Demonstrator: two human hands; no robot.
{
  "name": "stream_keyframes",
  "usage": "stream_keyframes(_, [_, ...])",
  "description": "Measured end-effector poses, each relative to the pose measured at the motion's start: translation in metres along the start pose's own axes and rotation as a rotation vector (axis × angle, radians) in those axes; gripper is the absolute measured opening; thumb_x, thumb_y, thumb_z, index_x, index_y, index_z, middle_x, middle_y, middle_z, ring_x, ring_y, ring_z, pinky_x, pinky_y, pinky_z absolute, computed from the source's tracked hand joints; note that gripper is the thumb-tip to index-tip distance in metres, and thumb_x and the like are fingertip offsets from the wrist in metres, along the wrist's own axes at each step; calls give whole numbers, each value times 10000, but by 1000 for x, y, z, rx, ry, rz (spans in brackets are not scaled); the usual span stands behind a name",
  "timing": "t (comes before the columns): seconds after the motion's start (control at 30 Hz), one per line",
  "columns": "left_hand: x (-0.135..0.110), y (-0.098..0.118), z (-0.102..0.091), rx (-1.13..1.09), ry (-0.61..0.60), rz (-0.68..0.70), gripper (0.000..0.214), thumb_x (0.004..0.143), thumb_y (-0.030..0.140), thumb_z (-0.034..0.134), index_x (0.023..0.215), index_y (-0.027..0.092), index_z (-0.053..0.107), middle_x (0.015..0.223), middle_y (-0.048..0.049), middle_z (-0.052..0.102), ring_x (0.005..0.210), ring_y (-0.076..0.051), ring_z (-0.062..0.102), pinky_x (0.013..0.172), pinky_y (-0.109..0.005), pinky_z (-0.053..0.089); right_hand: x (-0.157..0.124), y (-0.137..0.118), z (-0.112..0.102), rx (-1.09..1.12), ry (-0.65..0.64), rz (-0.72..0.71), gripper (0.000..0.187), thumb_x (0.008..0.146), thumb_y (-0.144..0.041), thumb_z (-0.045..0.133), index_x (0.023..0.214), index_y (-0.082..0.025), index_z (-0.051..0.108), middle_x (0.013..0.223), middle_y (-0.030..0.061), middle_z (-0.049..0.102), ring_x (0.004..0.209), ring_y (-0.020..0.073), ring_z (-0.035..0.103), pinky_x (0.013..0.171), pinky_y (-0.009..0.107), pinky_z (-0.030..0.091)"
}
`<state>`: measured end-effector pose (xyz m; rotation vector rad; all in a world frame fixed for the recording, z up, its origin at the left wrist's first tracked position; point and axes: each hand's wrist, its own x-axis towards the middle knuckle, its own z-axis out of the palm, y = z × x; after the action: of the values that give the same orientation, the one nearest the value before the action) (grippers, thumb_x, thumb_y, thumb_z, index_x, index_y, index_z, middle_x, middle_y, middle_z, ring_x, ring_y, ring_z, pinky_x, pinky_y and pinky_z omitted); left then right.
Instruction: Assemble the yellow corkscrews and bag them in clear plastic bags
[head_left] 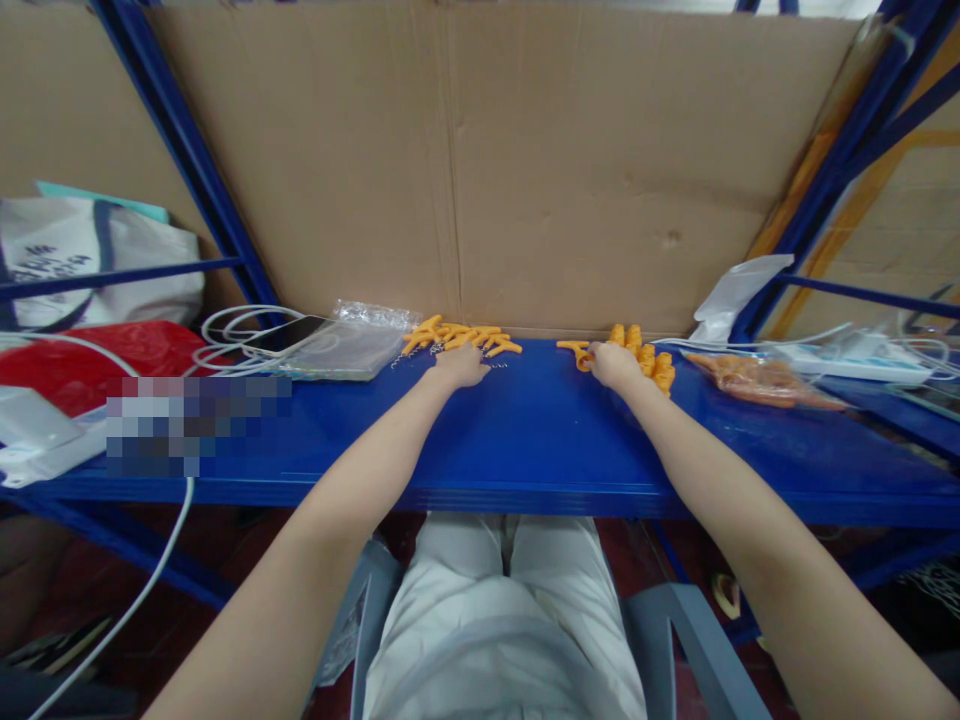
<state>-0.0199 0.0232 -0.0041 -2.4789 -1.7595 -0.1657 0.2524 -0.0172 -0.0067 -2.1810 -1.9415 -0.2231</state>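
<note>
My left hand (461, 370) reaches onto a pile of orange T-shaped handles (450, 333). Its thumb is spread to the right and its fingertips are partly hidden among the handles. Thin metal spirals (405, 357) stick out along the near side of this pile. Farther right, my right hand (615, 368) is closed on a small orange piece (583, 361) with a ring-like end. An orange T-shaped end (571, 345) shows beside those fingers; whether the two are joined I cannot tell. Several orange cylinders (646, 356) stand and lie close behind and right of this hand.
The blue table (525, 440) backs onto a cardboard wall (562, 160). At left are plastic bags (352, 340), a phone (289, 335), white cables (225, 325) and a red bag (112, 355). An orange-filled bag (765, 380) and a power strip (862, 365) lie at right.
</note>
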Motion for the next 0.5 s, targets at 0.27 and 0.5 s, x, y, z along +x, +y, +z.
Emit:
stream_keyframes(0.27, [-12,13,-10,37,-35,-49,346,915,227,517,1211,183,690,1323,-139,634,1211,-296,625,1035,-399,503,-10,5,-29,28,96,83,358,979,-201,440,1186,-179,732,1208,184,716,1170,323,654,952,407,501])
stream_keyframes(0.5, [-12,12,-10,-19,37,-108,313,925,214,513,1163,195,716,1265,-132,690,1211,-305,633,989,-390,525,-11,28,-46,-75,50,271,355,902,-287,603,1187,-101,704,1170,235,715,1128,329,683,888,390,529])
